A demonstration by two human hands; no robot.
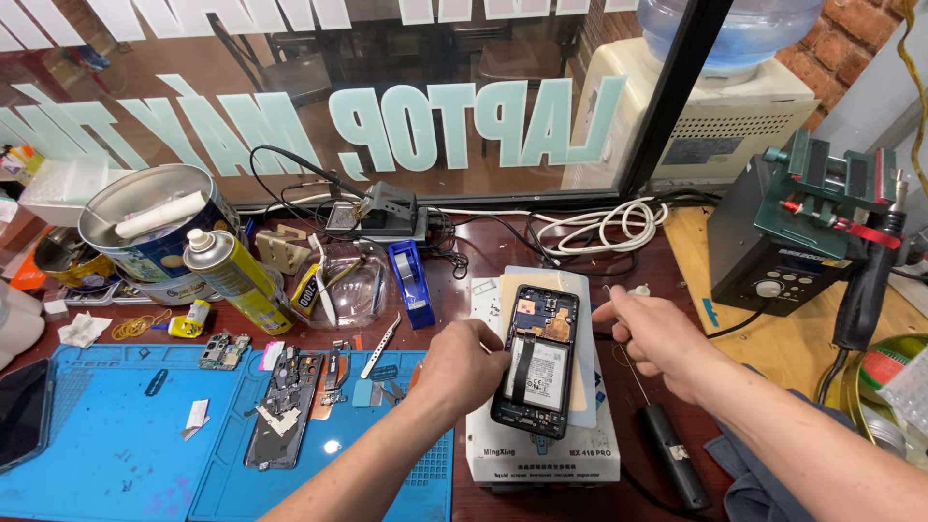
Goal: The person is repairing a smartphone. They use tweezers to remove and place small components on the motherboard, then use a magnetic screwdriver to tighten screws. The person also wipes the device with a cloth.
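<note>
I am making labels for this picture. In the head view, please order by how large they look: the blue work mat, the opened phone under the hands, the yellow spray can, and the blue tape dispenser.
1. blue work mat
2. opened phone
3. yellow spray can, close to the phone, so this order is unsure
4. blue tape dispenser

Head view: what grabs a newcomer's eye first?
The opened phone, back cover off with its battery showing, lies on a white box-shaped machine at centre. The left hand grips its left edge; the right hand hovers at its right. Left of them, a blue work mat holds another stripped phone.
</note>
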